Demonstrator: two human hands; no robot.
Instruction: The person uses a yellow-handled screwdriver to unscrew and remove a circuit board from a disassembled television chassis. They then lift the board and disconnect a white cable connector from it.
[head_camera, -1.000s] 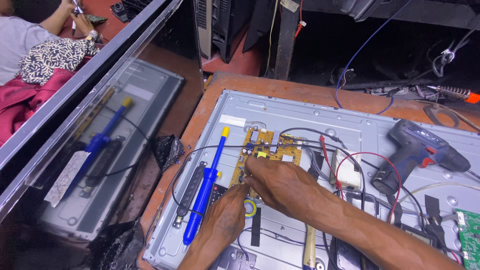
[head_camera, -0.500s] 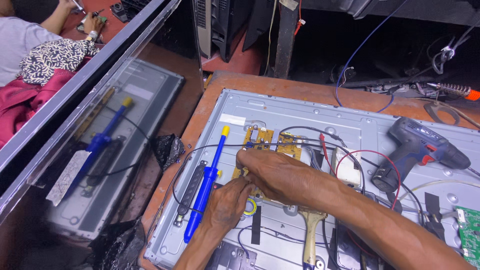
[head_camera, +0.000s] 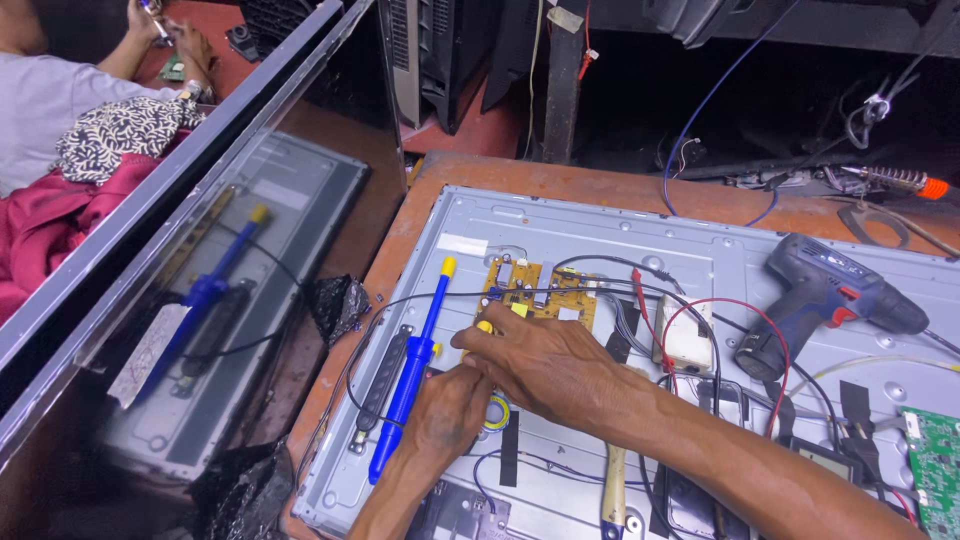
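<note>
A yellow circuit board (head_camera: 540, 290) sits on the grey metal back panel (head_camera: 600, 225) of a flat screen. My right hand (head_camera: 545, 360) lies just below the board's lower left corner, fingers curled around a small yellow piece (head_camera: 484, 327). My left hand (head_camera: 450, 405) is tucked under the right one, fingers bent and partly hidden, next to a yellow-green tape roll (head_camera: 497, 413). A blue suction pump with a yellow tip (head_camera: 410, 375) lies just left of both hands. Black and red wires (head_camera: 690, 305) cross the board.
A blue-grey cordless drill (head_camera: 825, 300) lies at the right, a white box (head_camera: 688, 345) beside it, a green board (head_camera: 935, 460) at the far right. A soldering iron (head_camera: 900, 182) rests at the back. A wooden handle (head_camera: 612, 490) lies near my forearm. A glossy screen panel (head_camera: 150, 260) leans left; another person (head_camera: 60, 100) sits beyond.
My right hand slid left from the board's middle to its lower left corner. My left hand moved up under it. The other things stayed put.
</note>
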